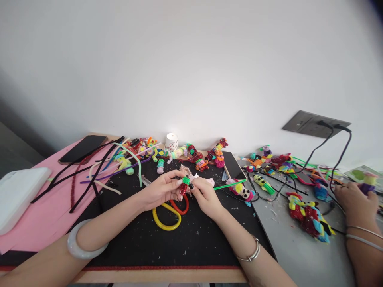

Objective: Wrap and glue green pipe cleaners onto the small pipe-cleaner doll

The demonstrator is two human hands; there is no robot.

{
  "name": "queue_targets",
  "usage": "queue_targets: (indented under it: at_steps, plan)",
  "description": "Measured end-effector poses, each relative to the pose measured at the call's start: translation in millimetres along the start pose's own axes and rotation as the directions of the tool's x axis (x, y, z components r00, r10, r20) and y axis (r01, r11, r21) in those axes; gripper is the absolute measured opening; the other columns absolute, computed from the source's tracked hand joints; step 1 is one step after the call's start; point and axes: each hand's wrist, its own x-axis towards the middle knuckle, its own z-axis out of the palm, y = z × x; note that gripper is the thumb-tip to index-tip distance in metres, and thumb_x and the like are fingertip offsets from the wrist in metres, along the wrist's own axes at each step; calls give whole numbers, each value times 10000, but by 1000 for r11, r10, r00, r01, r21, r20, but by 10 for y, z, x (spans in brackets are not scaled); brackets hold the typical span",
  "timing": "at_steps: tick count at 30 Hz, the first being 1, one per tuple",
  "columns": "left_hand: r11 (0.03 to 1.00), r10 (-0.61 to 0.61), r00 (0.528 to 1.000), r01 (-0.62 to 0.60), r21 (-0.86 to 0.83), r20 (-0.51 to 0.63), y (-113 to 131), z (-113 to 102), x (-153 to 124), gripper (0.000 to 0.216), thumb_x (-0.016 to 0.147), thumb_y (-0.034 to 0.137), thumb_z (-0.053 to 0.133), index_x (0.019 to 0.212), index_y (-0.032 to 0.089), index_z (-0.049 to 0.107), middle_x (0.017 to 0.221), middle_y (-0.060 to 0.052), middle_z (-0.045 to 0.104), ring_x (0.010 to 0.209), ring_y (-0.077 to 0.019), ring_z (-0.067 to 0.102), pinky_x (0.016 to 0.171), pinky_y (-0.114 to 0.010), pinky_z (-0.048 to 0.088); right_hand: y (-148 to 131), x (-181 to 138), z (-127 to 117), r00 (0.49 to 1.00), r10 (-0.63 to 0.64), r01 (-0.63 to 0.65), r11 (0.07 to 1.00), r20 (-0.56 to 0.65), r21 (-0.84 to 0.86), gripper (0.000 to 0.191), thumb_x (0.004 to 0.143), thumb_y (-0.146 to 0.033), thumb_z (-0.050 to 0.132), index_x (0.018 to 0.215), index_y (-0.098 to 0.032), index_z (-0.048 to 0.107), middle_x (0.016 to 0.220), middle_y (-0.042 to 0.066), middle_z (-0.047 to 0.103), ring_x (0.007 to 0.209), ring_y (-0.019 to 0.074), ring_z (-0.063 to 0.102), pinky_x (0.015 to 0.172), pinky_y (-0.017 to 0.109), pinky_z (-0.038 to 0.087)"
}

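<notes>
Between the fingertips of my left hand (164, 188) is a small pipe-cleaner piece, glittery red (183, 189) below and bright green on top. My right hand (207, 198) pinches at the green part from the other side. A green pipe cleaner (229, 184) sticks out to the right, past my right hand; where it joins the piece is hidden by my fingers. Just below my hands lie scissors with a yellow handle loop (166, 228) and a red one, resting on the black mat (209, 247). Something pale pink behind my hands is partly covered.
Finished pipe-cleaner figures (197, 157) line the wall, around a paper cup (171, 142). Loose pipe cleaners (73, 183) and a phone (83, 149) lie on pink sheets at left, beside a white box (22, 195). Another person's hand (356, 201) holds a figure at right, near plugged-in cables (341, 151).
</notes>
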Motion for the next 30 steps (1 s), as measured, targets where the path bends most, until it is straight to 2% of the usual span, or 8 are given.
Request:
queue_targets:
  at_steps: [15, 30]
  plan:
    - [998, -33, 998, 36, -49, 47, 17, 36, -13, 185, 792, 226, 685, 942, 192, 583, 680, -10, 672, 536, -85, 613, 537, -190, 514, -44, -17, -21, 1000, -8, 8, 999, 2, -37, 288, 950, -234, 364, 709, -193, 516, 653, 0, 506, 653, 153, 456, 651, 292, 331]
    - [997, -51, 999, 51, -55, 0, 19, 33, -12, 213, 768, 224, 707, 959, 185, 621, 689, -8, 666, 532, -89, 618, 538, -194, 502, -81, -18, -22, 1000, 1, -2, 992, -9, -123, 298, 944, -235, 358, 694, -189, 514, 644, 9, 543, 641, 159, 456, 649, 301, 320]
